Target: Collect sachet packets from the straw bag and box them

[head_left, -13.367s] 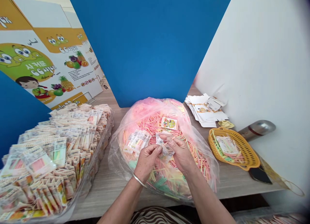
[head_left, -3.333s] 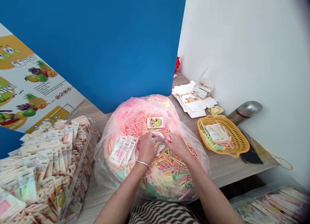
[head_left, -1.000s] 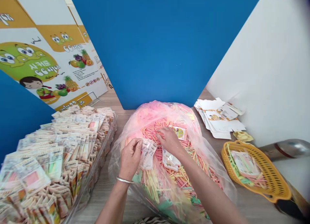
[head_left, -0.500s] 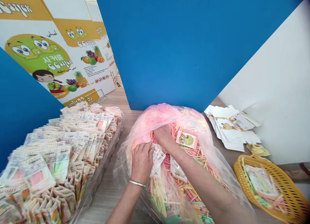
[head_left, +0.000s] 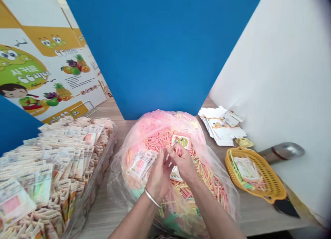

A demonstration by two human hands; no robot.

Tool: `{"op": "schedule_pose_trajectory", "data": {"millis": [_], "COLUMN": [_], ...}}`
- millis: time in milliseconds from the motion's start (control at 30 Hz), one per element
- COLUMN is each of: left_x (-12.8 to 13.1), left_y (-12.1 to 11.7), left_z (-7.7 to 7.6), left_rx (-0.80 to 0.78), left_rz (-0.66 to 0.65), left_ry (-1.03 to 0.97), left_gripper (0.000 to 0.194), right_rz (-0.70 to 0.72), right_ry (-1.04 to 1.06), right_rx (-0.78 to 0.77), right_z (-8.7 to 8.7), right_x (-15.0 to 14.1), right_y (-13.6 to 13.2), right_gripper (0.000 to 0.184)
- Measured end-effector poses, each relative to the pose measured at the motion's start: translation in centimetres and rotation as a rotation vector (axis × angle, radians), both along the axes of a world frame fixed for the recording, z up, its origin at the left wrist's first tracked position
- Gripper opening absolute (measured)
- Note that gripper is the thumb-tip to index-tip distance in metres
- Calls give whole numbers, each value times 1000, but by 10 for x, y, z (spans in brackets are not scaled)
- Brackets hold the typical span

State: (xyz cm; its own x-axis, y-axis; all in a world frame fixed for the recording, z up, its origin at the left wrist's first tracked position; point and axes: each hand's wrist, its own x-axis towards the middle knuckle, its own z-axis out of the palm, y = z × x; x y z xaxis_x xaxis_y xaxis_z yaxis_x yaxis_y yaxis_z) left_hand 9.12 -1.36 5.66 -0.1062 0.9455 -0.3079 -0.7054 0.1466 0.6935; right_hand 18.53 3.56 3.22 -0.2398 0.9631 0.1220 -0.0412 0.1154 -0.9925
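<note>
A clear plastic bag [head_left: 165, 123] full of thin coloured candy sticks [head_left: 160, 139] lies in front of me. Above its opening, my right hand [head_left: 183, 163] is closed with a few pink sticks [head_left: 178, 150] showing between its fingers. My left hand [head_left: 159, 178], wearing a silver bangle, meets it with bent fingers; what they pinch, if anything, is hidden. Some small printed packets [head_left: 139, 165] are just left of my left hand, over the sticks. Another packet [head_left: 181, 141] rests behind my right hand, and one more [head_left: 176, 174] is partly covered below it.
To the left, a clear tray [head_left: 97, 183] is heaped with filled packets [head_left: 59, 163]. On the right are a yellow basket [head_left: 271, 183] with packets and sticks, a metal flask [head_left: 287, 151] and flattened cartons [head_left: 219, 127]. A blue panel [head_left: 160, 52] and a printed box [head_left: 46, 70] stand behind.
My right hand has come up out of the sticks with some pink ones and met my left hand. The packets now show left of my left hand. The view has shifted right.
</note>
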Motion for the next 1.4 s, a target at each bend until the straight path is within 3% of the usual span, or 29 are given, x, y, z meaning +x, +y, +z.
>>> {"op": "schedule_pose_trajectory", "data": {"millis": [133,300,433,633,900,967,1033,1100,1200,1300,1400], "left_x": [29,41,40,41,50,45,38,30,23,21,18], "left_y": [1,1,5,9,8,8,7,5,0,-2,-2], "left_z": [1,-10,-19,-17,-24,-28,-31,-35,-41,-48,-55], "left_rx": [17,-33,45,82,93,92,170,303,399,392,416], "left_rz": [-136,-113,-217,-464,-368,-312,-298,-386,-582,-639,-639], "left_ry": [-243,-228,-14,215,204,353,716,1168,1621,1762,1735], "left_gripper": [50,32,31,28,29,31,25,17,16,20,17], "right_rz": [-191,-272,-221,-100,-47,-130,-256,-319,-218,-149,-158], "right_ry": [-96,-184,-181,-226,-235,-178,-130,-171,-476,-857,-1080], "right_rx": [229,446,420,376,312,272,176,72,29,6,-31], "right_z": [-8,-6,-4,-2,-5,-7,-12,-20,-33,-42,-42], "right_x": [13,39,59,73,75,78,83,88,90,80,69], "right_y": [-14,-17,-20,-24,-25,-25,-22,-14,2,18,26], "right_gripper": [34,30,34,43,48,48,48,46,39,26,19]}}
